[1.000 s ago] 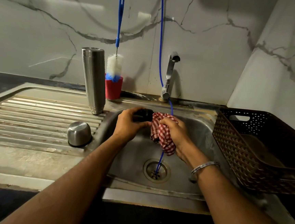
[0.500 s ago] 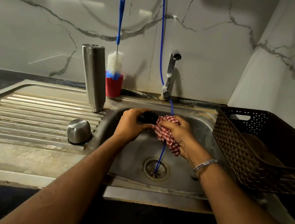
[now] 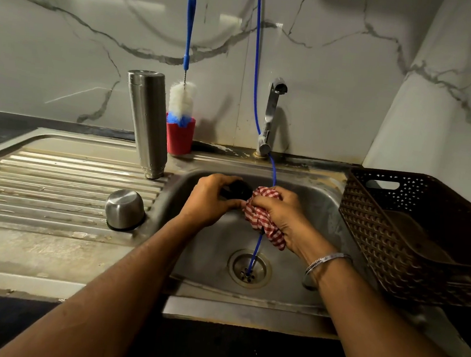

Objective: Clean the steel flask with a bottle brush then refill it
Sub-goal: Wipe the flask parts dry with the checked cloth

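The steel flask [image 3: 147, 122] stands upside down on the draining board, at the sink's left rim. Its steel cup lid [image 3: 124, 210] lies upside down nearer to me. A blue-handled bottle brush [image 3: 182, 99] stands bristles-down in a red cup [image 3: 179, 136] behind the flask. Over the sink basin [image 3: 319, 214], my left hand [image 3: 209, 201] grips a small black stopper [image 3: 237, 191]. My right hand [image 3: 282, 216] holds a red-and-white checked cloth [image 3: 264, 223] bunched against the stopper.
A steel tap [image 3: 271, 116] rises behind the basin. A thin blue hose [image 3: 256, 66] runs down the wall into the drain [image 3: 249, 269]. A brown woven plastic basket [image 3: 411, 239] sits on the right. Marble walls close the back and right.
Both hands stay over the basin with the stopper and cloth; the cloth has bunched closer against the stopper, with small wiping shifts.
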